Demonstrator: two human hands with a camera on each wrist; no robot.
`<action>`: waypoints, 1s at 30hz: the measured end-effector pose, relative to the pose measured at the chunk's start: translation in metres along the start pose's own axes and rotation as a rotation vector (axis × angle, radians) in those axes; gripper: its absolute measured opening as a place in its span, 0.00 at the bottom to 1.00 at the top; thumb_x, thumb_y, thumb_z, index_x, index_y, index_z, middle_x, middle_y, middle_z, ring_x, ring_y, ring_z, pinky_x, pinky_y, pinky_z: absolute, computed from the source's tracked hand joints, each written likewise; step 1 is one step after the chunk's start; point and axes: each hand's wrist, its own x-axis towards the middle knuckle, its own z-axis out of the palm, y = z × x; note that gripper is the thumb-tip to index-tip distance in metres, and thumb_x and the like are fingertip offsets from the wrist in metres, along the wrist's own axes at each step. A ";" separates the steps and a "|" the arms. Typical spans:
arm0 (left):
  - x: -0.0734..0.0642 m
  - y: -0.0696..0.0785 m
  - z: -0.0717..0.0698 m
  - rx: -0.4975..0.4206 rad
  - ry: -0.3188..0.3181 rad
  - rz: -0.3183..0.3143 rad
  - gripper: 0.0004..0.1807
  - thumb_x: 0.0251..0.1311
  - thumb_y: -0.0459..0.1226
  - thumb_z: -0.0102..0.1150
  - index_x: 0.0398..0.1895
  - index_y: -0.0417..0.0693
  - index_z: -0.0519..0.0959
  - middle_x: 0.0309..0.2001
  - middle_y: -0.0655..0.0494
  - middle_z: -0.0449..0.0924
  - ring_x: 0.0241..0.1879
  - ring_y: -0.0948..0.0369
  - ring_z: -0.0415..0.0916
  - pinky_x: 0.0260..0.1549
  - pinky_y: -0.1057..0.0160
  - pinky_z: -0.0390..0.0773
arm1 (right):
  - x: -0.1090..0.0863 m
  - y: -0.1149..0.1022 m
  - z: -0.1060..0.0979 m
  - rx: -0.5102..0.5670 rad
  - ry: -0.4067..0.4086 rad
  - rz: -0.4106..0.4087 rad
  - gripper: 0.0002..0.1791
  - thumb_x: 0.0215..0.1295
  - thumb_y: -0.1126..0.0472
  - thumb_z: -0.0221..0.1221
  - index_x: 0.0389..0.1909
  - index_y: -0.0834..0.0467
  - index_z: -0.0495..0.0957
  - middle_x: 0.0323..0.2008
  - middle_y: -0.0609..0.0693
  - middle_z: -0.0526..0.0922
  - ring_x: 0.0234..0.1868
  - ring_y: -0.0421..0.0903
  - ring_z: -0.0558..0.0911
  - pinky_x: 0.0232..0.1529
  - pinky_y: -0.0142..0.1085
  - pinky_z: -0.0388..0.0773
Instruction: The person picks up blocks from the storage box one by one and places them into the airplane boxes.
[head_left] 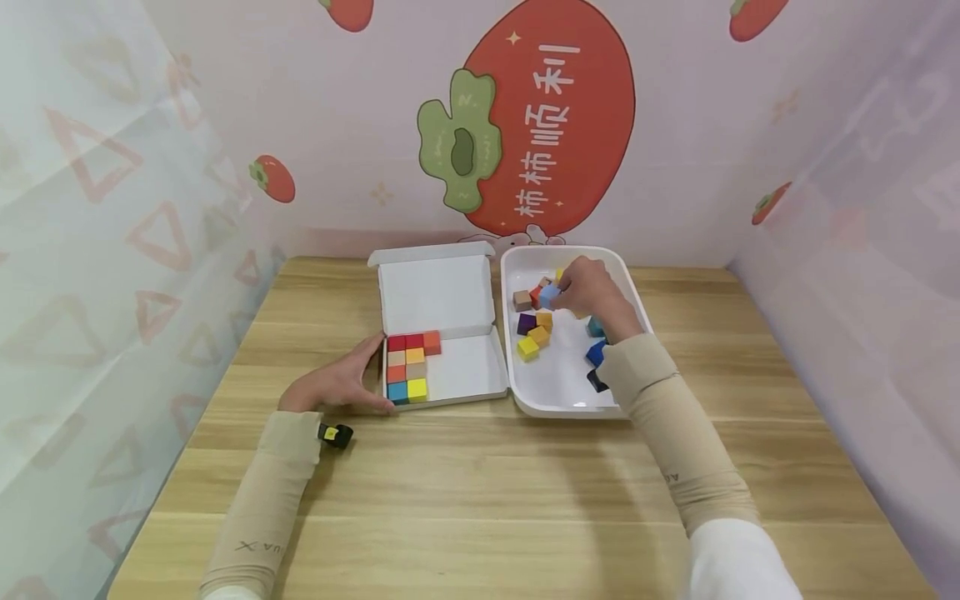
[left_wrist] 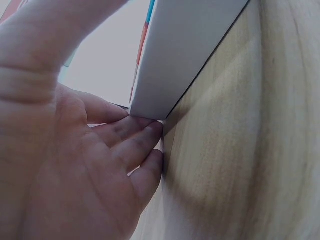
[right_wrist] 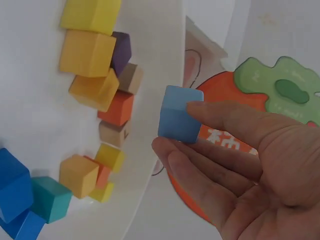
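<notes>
Between thumb and fingertips, my right hand (head_left: 592,290) pinches a light blue cube (right_wrist: 176,117), held over the far part of the white tray (head_left: 551,392). Loose cubes lie in that tray, among them a yellow cube (head_left: 528,348), a purple cube (head_left: 527,323) and a teal cube (right_wrist: 51,199). To its left is a white cardboard box (head_left: 467,371) with its lid (head_left: 437,293) folded back. Several coloured cubes fill the box's left side in rows, with an orange cube (head_left: 431,342) beginning another column. My left hand (head_left: 337,383) spreads along the box's left side, fingertips against its wall.
Both containers stand side by side on a wooden table (head_left: 480,500), near the back wall (head_left: 337,125) with its persimmon print. A black wrist camera (head_left: 336,435) sits by the left cuff. Printed curtains (head_left: 97,250) flank the table.
</notes>
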 end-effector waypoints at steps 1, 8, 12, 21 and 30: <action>0.000 0.000 0.000 -0.004 -0.002 0.000 0.76 0.48 0.54 0.84 0.87 0.52 0.35 0.86 0.45 0.42 0.82 0.44 0.45 0.81 0.32 0.52 | -0.004 -0.003 0.000 -0.004 -0.003 -0.018 0.15 0.64 0.62 0.73 0.50 0.65 0.89 0.46 0.60 0.90 0.42 0.56 0.84 0.48 0.45 0.90; 0.001 -0.001 -0.002 -0.012 -0.005 -0.004 0.76 0.48 0.53 0.84 0.87 0.52 0.35 0.85 0.46 0.43 0.81 0.45 0.46 0.81 0.33 0.52 | -0.026 -0.026 0.007 0.049 -0.021 -0.133 0.17 0.64 0.62 0.74 0.52 0.63 0.89 0.45 0.58 0.92 0.42 0.53 0.90 0.50 0.45 0.90; 0.001 -0.001 -0.002 0.004 -0.004 -0.012 0.76 0.48 0.54 0.84 0.87 0.52 0.34 0.86 0.46 0.41 0.82 0.45 0.45 0.81 0.33 0.52 | -0.036 -0.041 0.015 0.055 -0.058 -0.202 0.16 0.65 0.61 0.74 0.51 0.63 0.90 0.42 0.57 0.93 0.40 0.52 0.90 0.47 0.42 0.91; 0.000 -0.002 -0.001 0.016 0.001 0.010 0.76 0.49 0.53 0.84 0.87 0.51 0.34 0.86 0.44 0.41 0.82 0.43 0.44 0.81 0.32 0.50 | -0.042 -0.078 0.049 0.089 -0.143 -0.286 0.16 0.64 0.61 0.74 0.51 0.62 0.89 0.44 0.55 0.92 0.40 0.48 0.89 0.50 0.41 0.90; -0.001 -0.001 0.000 0.042 -0.006 -0.028 0.77 0.51 0.56 0.82 0.87 0.44 0.32 0.87 0.40 0.35 0.84 0.40 0.39 0.81 0.31 0.49 | -0.037 -0.103 0.093 0.117 -0.200 -0.302 0.16 0.65 0.63 0.73 0.52 0.62 0.89 0.45 0.54 0.91 0.41 0.48 0.85 0.49 0.38 0.89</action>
